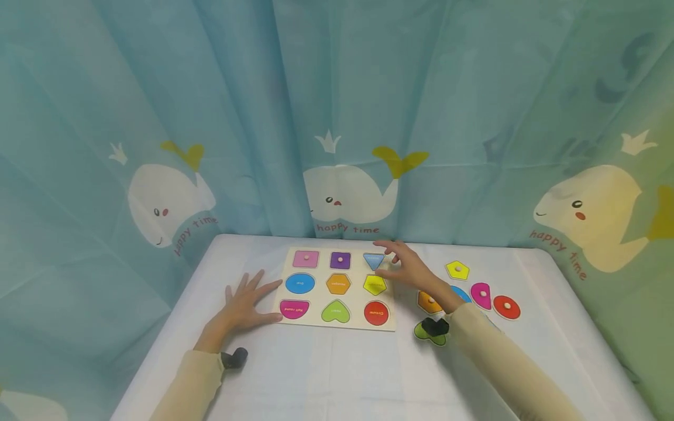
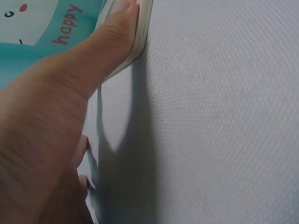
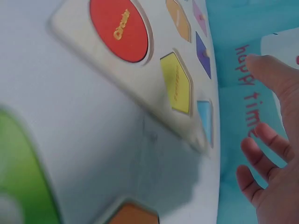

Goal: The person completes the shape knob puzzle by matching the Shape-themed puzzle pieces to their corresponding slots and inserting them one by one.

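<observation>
With the right hand (image 1: pixel 412 270) spread, gripping nothing, poised by the upper right corner of the flat cream wooden board (image 1: pixel 318 296), mid-frame; with the left hand (image 1: pixel 243 305) also spread, touching its left edge. Best to pinch the yellow pentagonal wooden piece (image 1: pixel 457 273), right of frame, by its pale knob (image 1: pixel 458 269): likely light, stiff, slightly slick.

Right of the puzzle board (image 1: pixel 316 297), an arm (image 1: pixel 500 351) partly hid a blue piece (image 1: pixel 461 293); a black device (image 1: pixel 435 326), a green heart (image 1: pixel 423 335).

Left hand (image 1: pixel 243 305) touching puzzle board (image 1: pixel 357 297); right hand (image 1: pixel 408 268) near triangle (image 1: pixel 373 261).
</observation>
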A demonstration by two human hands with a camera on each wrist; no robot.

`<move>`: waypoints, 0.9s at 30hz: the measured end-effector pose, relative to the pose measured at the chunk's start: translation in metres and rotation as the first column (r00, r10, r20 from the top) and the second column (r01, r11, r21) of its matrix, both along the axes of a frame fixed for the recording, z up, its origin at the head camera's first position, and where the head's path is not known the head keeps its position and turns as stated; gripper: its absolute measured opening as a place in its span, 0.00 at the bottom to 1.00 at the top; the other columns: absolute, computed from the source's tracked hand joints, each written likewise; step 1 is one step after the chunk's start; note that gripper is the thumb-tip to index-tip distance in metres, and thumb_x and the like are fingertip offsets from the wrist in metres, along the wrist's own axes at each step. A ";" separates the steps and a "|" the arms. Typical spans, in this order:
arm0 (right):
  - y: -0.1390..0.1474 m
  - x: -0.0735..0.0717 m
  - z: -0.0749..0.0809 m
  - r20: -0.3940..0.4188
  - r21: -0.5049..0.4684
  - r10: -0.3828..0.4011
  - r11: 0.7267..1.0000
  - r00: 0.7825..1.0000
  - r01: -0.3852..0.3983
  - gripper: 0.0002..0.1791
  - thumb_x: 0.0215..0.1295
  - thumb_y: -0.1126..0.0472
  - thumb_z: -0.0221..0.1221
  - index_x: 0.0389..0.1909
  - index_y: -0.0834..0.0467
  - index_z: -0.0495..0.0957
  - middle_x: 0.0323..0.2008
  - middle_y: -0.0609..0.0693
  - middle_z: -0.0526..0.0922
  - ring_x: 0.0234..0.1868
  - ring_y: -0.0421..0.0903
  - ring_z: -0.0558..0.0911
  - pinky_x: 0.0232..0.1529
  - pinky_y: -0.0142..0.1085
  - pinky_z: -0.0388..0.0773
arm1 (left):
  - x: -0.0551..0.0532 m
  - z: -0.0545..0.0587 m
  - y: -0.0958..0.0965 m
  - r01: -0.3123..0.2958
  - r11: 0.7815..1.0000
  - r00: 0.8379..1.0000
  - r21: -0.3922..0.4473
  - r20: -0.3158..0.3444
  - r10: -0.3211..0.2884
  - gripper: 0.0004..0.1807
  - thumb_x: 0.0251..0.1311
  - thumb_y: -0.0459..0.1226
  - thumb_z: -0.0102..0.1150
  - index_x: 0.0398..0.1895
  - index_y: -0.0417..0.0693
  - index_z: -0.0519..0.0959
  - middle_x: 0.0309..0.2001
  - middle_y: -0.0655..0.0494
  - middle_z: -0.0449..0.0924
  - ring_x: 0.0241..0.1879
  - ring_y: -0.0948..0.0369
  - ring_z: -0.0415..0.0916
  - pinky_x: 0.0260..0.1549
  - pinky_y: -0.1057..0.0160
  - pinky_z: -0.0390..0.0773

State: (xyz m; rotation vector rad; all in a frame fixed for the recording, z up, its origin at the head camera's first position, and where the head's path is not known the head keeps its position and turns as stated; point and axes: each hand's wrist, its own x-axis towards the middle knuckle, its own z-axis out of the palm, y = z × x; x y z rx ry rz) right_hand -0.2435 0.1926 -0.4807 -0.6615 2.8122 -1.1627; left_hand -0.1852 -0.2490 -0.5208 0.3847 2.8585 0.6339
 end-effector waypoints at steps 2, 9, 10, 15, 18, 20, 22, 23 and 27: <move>0.010 0.006 0.001 -0.032 -0.014 0.010 1.000 0.999 -0.010 0.40 0.60 0.55 0.74 0.73 0.50 0.69 0.54 0.61 0.77 0.47 0.58 0.78 0.43 0.45 0.78 | -0.001 0.000 -0.001 -0.001 1.000 1.000 -0.001 -0.005 0.001 0.51 0.49 0.67 0.69 0.78 0.64 0.65 0.82 0.39 0.45 0.78 0.29 0.32 0.63 0.17 0.30; 0.042 0.031 0.007 -0.021 -0.015 -0.047 0.999 0.999 0.047 0.41 0.61 0.55 0.74 0.75 0.48 0.67 0.54 0.61 0.78 0.49 0.60 0.78 0.47 0.55 0.79 | -0.001 -0.003 -0.001 -0.005 1.000 1.000 0.019 -0.007 0.005 0.51 0.49 0.67 0.70 0.78 0.65 0.66 0.82 0.39 0.45 0.78 0.29 0.32 0.63 0.17 0.29; 0.048 0.035 0.007 -0.009 -0.013 -0.062 0.998 0.998 0.062 0.41 0.61 0.54 0.74 0.75 0.47 0.67 0.55 0.61 0.78 0.50 0.60 0.78 0.48 0.55 0.79 | -0.001 -0.003 -0.001 -0.006 1.000 1.000 0.021 -0.008 0.007 0.51 0.49 0.67 0.70 0.77 0.65 0.66 0.82 0.39 0.45 0.78 0.29 0.32 0.63 0.17 0.29; 0.077 0.058 0.006 -0.018 -0.008 -0.120 0.993 0.993 0.120 0.41 0.61 0.52 0.74 0.74 0.48 0.67 0.54 0.61 0.78 0.50 0.61 0.79 0.47 0.56 0.80 | 0.001 -0.002 -0.001 -0.008 1.000 1.000 0.019 -0.007 0.008 0.51 0.49 0.66 0.70 0.78 0.64 0.66 0.82 0.40 0.45 0.78 0.30 0.31 0.64 0.18 0.29; 0.095 0.073 0.003 -0.064 -0.014 -0.146 0.989 0.987 0.145 0.41 0.60 0.56 0.74 0.73 0.51 0.68 0.52 0.61 0.79 0.48 0.60 0.79 0.43 0.51 0.81 | 0.002 -0.001 0.000 -0.007 1.000 1.000 0.018 -0.003 0.008 0.51 0.49 0.66 0.70 0.78 0.63 0.66 0.82 0.40 0.45 0.78 0.29 0.31 0.64 0.18 0.28; 0.106 0.081 -0.001 -0.097 -0.009 -0.167 0.986 0.981 0.167 0.40 0.60 0.58 0.75 0.73 0.52 0.69 0.51 0.61 0.80 0.46 0.59 0.80 0.40 0.47 0.81 | 0.003 0.000 0.001 -0.009 1.000 1.000 0.019 -0.001 0.009 0.51 0.49 0.65 0.71 0.78 0.63 0.66 0.82 0.39 0.45 0.78 0.29 0.31 0.64 0.18 0.28; 0.115 0.090 -0.005 -0.127 0.005 -0.192 0.981 0.973 0.194 0.40 0.59 0.59 0.75 0.72 0.54 0.70 0.50 0.60 0.81 0.44 0.57 0.80 0.38 0.42 0.81 | 0.002 0.001 0.001 -0.008 1.000 1.000 0.018 -0.005 0.008 0.51 0.49 0.65 0.71 0.77 0.63 0.67 0.82 0.39 0.46 0.78 0.29 0.32 0.63 0.18 0.29; 0.119 0.094 -0.007 -0.139 0.012 -0.204 0.978 0.969 0.207 0.39 0.60 0.59 0.74 0.71 0.55 0.70 0.49 0.60 0.81 0.44 0.56 0.80 0.38 0.40 0.81 | 0.002 0.001 0.001 -0.006 1.000 1.000 0.015 -0.008 0.006 0.50 0.50 0.65 0.71 0.77 0.63 0.67 0.81 0.38 0.46 0.77 0.28 0.32 0.63 0.17 0.29; 0.134 0.109 -0.017 -0.154 0.003 -0.244 0.969 0.957 0.247 0.39 0.58 0.60 0.75 0.70 0.58 0.71 0.46 0.57 0.81 0.40 0.54 0.78 0.38 0.34 0.80 | 0.002 0.002 0.001 -0.003 1.000 1.000 0.008 -0.012 0.003 0.50 0.50 0.65 0.71 0.77 0.63 0.67 0.81 0.38 0.46 0.77 0.28 0.33 0.63 0.17 0.30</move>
